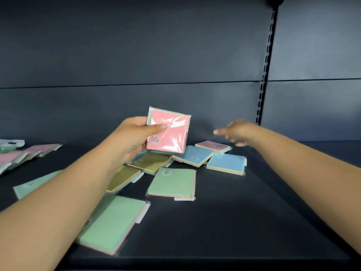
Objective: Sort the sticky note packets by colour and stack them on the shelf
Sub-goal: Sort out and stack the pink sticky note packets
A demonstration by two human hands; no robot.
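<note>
Above the jumble of loose packets in the middle of the dark grey metal shelf [224,222], the left hand [134,137] holds a square pink sticky note packet in clear glossy wrap [169,131], thumb across its face and fingers behind. It is lifted clear and tilted toward the camera, probably so its colour can be read before it goes anywhere.

Out to the right, the right hand [237,133] hovers blurred above a small pink-topped wrapped packet [214,146] at the back of the heap; its fingers look extended and hold nothing. It seems to be heading for that packet, which would match the one already lifted.

Far to the left a row of pink wrapped packets [29,153] lies overlapping, and that reads as the pink group forming, so the held packet likely belongs there.

The unsorted heap mixes colours: two light blue packets [226,163] lie side by side near the back, two olive-yellow packets [150,161] sit partly under the left wrist, and mint green packets [172,182] lie nearer the front, one large and close [115,222], another partly hidden under the left forearm
</note>
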